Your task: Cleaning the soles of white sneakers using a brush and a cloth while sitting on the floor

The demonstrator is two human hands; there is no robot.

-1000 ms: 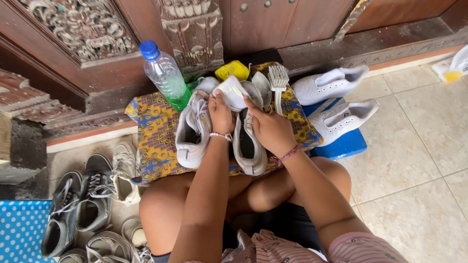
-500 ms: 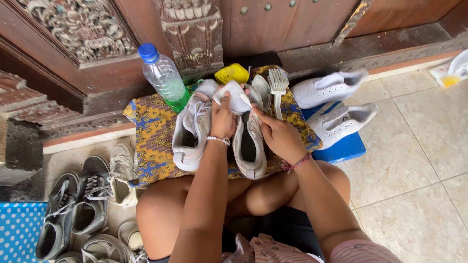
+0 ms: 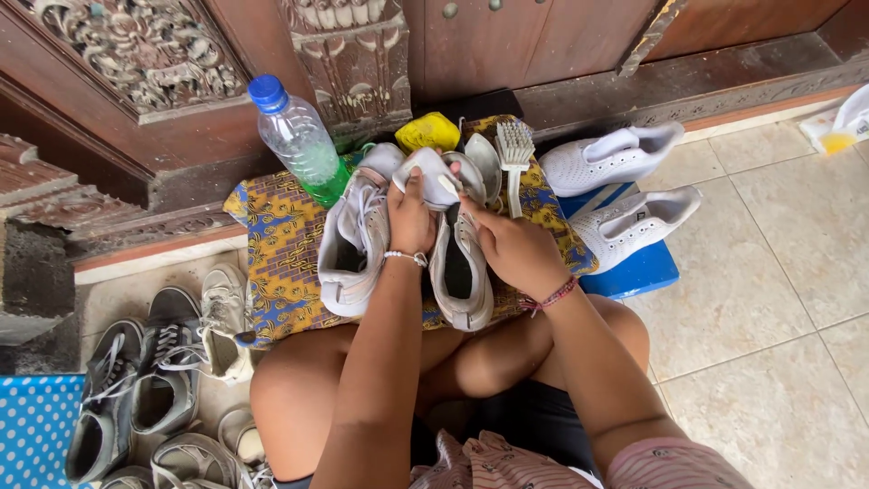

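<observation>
Head view looks down on a patterned yellow cloth spread before a carved wooden door. On it lie two white sneakers, side by side. The left hand grips a white cloth above their toes; the right hand seems closed on the right shoe's edge. Beside them stand a plastic bottle and a scrub brush.

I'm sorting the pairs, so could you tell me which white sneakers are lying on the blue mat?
The clean white pair at right, beside the scrub brush; the greyish pair under both hands sits on patterned cloth.
</observation>
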